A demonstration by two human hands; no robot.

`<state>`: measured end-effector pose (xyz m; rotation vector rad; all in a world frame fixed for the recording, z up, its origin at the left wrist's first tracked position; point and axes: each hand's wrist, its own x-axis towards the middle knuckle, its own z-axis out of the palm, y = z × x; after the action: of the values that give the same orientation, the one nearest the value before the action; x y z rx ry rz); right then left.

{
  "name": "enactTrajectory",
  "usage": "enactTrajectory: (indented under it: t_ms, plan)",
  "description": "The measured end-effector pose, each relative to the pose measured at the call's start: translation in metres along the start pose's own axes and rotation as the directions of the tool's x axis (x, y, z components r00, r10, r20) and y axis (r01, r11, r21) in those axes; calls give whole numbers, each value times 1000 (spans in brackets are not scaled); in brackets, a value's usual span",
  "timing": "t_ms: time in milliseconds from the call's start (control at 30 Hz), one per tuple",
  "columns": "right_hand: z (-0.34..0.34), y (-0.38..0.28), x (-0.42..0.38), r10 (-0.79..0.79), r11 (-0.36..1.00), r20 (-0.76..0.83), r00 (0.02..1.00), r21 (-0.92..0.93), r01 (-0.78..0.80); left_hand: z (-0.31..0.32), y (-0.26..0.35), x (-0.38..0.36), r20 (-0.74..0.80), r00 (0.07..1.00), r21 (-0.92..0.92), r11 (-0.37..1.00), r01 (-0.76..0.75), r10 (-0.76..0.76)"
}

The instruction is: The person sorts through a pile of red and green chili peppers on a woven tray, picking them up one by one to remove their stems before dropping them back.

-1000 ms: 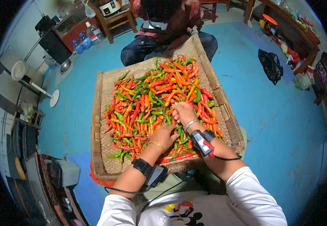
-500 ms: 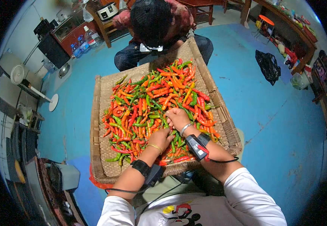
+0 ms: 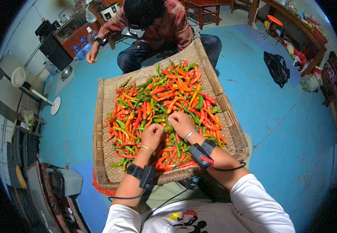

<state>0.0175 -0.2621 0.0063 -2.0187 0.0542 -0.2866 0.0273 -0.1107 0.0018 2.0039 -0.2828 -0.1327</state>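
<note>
A heap of red, orange and green chili peppers (image 3: pixel 137 112) lies in a shallow, square woven basket (image 3: pixel 232 120) in front of me. My left hand (image 3: pixel 152 136) is closed over the near middle of the heap, its fingertips turned toward the other hand. Just to its right, my right hand (image 3: pixel 181 123) is closed in a pinch, low over the peppers. Green chilies show between and below the fingertips. Whatever either hand holds is too small or hidden to make out.
Across the basket sits a person in a red patterned shirt (image 3: pixel 172 23), one hand (image 3: pixel 92 54) held out over the floor. A white fan (image 3: pixel 54 105) and water bottles (image 3: pixel 84 46) stand left. A black plastic bag (image 3: pixel 276 69) and an orange stool (image 3: pixel 274 21) are at right.
My left hand has moved left and slightly away from me, apart from my right hand, which shifted slightly left. The other person has leaned back and stretched an arm out to the left.
</note>
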Motion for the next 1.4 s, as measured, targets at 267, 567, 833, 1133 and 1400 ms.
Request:
enactTrajectory:
  t_ms: [267, 567, 833, 1133, 1400]
  plan:
    - [-3, -10, -5, -29, 991, 254, 967, -116, 60, -16, 1, 8, -20, 969, -621, 763, 180, -245]
    - [3, -6, -6, 20, 1000, 377, 926, 2, -22, -22, 4, 8, -21, 918, -766, 596, 240, -397]
    - [1, -12, -6, 108, 930, 412, 905, 280, -239, -29, -6, 9, -25, 886, -810, 529, 253, -462]
    - [-3, -6, 3, 230, 685, 303, 925, 625, -375, -23, -9, 9, 47, 881, -731, 584, 352, -471]
    - [-4, -11, 0, 271, 812, 334, 903, 424, -401, -13, 7, 0, -151, 977, 61, 988, -145, 153]
